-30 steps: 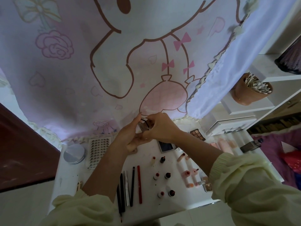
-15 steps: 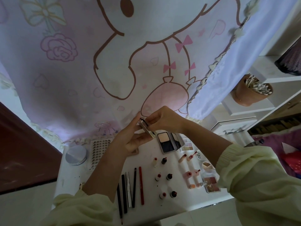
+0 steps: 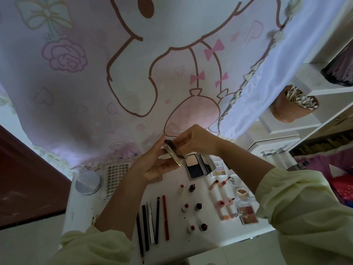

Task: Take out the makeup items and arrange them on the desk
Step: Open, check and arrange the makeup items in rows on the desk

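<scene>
A small round white item [image 3: 233, 181] by the right forearm carries the only writing, a few dark letters that cannot be read with certainty. No brand shows on anything else.

Both hands are raised over the back of the white desk [image 3: 80, 207]. The left hand [image 3: 154, 163] holds a slim metallic case [image 3: 172, 152] between thumb and fingers, and the right hand [image 3: 194, 140] pinches its upper end. The case is tilted and clear of the surface.

Just below it lies an open mirrored compact [image 3: 196, 165], with a pale eyeshadow palette [image 3: 219, 168] beside it. A row of pencils [image 3: 152, 220] runs toward the front edge, and the longest one reaches it. Small bottles [image 3: 191, 207] stand in pairs at the middle, and pink lip tubes [image 3: 223, 203] are to their right. A blush palette [image 3: 248, 215] sits near the front right edge.

At the left, a round silver tin [image 3: 87, 182] and a white grid tray [image 3: 116, 178] sit at the back. Bare desktop lies in front of them, at the front left corner. A cartoon-printed curtain [image 3: 133, 73] hangs down to the rear edge.
</scene>
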`<move>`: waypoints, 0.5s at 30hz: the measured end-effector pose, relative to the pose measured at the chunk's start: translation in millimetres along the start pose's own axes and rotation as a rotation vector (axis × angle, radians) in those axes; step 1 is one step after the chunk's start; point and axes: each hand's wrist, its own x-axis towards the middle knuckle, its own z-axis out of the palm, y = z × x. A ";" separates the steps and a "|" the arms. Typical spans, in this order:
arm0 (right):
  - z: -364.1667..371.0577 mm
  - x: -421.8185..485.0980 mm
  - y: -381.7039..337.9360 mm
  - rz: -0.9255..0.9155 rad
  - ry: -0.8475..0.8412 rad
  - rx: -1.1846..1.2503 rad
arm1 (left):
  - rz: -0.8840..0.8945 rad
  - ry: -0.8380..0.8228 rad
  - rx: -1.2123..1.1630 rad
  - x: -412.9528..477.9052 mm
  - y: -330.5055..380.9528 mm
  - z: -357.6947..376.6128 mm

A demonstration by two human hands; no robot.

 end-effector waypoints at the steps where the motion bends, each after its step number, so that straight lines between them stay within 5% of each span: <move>1: -1.2 -0.4 -0.4 0.003 -0.007 0.003 | 0.000 -0.003 0.004 -0.4 0.0 0.8; 15: -17.0 0.9 9.4 0.228 0.205 0.229 | -0.182 -0.167 0.016 1.8 9.3 2.2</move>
